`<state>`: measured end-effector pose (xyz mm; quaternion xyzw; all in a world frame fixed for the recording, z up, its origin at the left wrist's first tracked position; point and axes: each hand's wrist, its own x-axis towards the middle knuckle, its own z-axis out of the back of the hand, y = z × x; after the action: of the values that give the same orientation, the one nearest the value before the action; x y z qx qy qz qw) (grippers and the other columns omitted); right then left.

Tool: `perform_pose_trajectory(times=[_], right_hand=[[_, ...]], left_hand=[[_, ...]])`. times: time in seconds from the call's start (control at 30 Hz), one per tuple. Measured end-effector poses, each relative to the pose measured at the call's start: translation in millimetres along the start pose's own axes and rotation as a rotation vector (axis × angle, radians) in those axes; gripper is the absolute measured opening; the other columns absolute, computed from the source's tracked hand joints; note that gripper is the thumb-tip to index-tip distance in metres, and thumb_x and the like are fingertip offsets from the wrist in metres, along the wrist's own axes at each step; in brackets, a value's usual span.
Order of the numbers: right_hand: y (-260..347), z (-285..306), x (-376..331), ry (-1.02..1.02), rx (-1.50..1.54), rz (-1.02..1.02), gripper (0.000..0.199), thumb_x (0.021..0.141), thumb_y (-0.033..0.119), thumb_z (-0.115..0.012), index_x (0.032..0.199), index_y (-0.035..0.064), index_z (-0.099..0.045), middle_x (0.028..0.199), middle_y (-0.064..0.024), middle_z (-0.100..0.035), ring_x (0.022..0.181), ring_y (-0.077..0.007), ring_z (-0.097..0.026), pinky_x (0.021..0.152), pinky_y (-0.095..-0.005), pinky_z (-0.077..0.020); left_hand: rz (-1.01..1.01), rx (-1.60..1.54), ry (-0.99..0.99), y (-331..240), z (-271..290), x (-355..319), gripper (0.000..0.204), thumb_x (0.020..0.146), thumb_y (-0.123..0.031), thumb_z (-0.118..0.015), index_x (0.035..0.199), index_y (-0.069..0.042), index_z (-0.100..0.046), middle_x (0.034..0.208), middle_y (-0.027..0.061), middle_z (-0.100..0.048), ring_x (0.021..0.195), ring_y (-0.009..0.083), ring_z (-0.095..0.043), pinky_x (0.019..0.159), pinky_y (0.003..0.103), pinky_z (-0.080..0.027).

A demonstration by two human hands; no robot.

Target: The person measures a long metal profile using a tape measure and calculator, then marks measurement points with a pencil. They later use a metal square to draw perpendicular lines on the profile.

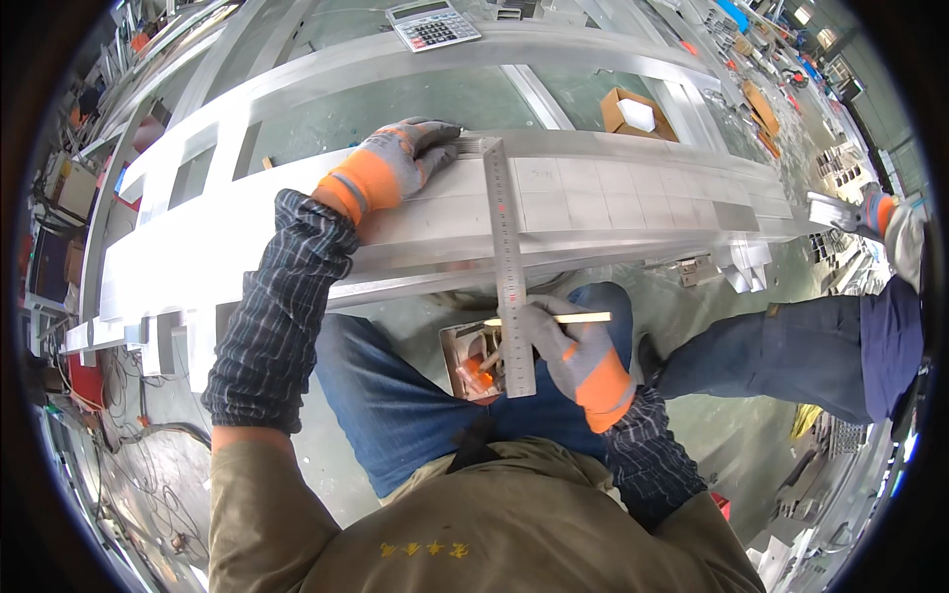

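A steel square (pixel 506 237) lies across pale metal profiles (pixel 613 193), its graduated blade running toward my lap. My left hand (pixel 400 163), in a grey and orange glove, is closed around the square's short arm at the far edge; its fingers partly hide that arm. Below the near edge of the profiles, my right hand (pixel 583 358), gloved alike, is closed on a pale yellow pencil (pixel 583 317). The pencil points left across the blade, near its free end, and the fingertips lie beside the blade. Thin cross lines mark the profiles right of the square.
A calculator (pixel 433 25) rests on the frame beyond. An open cardboard box (pixel 638 116) stands behind the profiles. Between my knees sits a small box of odds and ends (pixel 470 361). At right, another person's leg (pixel 771 351) and gloved hand (pixel 870 212) are close. Cables (pixel 148 435) lie on the floor.
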<state>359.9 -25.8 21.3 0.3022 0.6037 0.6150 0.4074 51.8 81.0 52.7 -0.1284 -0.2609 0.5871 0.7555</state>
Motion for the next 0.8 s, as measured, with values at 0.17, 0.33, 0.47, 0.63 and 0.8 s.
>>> perform_pose_trajectory(times=[0.17,0.33,0.47,0.63,0.8], right_hand=[[4,-23,13,0.079,-0.176,0.188,0.018,0.093,0.007,-0.062,0.108,-0.0011,-0.068,0.101,-0.0151,-0.07,0.088,-0.0279,-0.071,0.074,-0.0315,-0.0558],[-11,-29,18,0.152,-0.187,0.168,0.015,0.093,0.005,-0.062,0.105,-0.0018,-0.067,0.1,-0.016,-0.069,0.086,-0.0291,-0.069,0.074,-0.0329,-0.0553],[-3,-27,16,0.139,-0.082,0.072,0.014,0.091,0.0,-0.062,0.103,-0.005,-0.066,0.098,-0.0144,-0.068,0.083,-0.0277,-0.068,0.074,-0.033,-0.0544],[0,-22,13,0.129,-0.117,0.202,0.013,0.091,-0.003,-0.062,0.102,-0.0061,-0.065,0.096,-0.0142,-0.069,0.08,-0.025,-0.067,0.072,-0.0334,-0.0542],[21,-8,9,0.084,-0.093,0.105,0.017,0.097,-0.001,-0.056,0.111,-0.0047,-0.065,0.094,-0.0129,-0.07,0.076,-0.0162,-0.066,0.068,-0.0288,-0.0549]], left_hand=[[0.04,0.036,-0.034,29,21,-16,0.032,0.1,-0.017,-0.061,0.129,-0.004,-0.065,0.124,0.0169,-0.07,0.113,0.0319,-0.067,0.1,0.037,-0.052],[0.154,0.058,0.001,25,19,-26,0.039,0.098,-0.024,-0.066,0.127,0.002,-0.065,0.122,0.0212,-0.069,0.108,0.0332,-0.069,0.096,0.037,-0.055],[0.141,0.068,0.016,14,22,-29,0.047,0.098,-0.04,-0.063,0.13,-0.006,-0.065,0.116,0.0204,-0.068,0.104,0.0381,-0.066,0.093,0.041,-0.053],[0.052,0.156,-0.028,13,20,-29,0.041,0.098,-0.033,-0.066,0.129,-0.006,-0.067,0.108,0.0235,-0.07,0.094,0.0349,-0.07,0.086,0.037,-0.057],[0.043,0.18,0.001,9,22,-29,0.04,0.1,-0.03,-0.063,0.131,-0.005,-0.065,0.108,0.0221,-0.07,0.093,0.0338,-0.069,0.085,0.038,-0.057]])
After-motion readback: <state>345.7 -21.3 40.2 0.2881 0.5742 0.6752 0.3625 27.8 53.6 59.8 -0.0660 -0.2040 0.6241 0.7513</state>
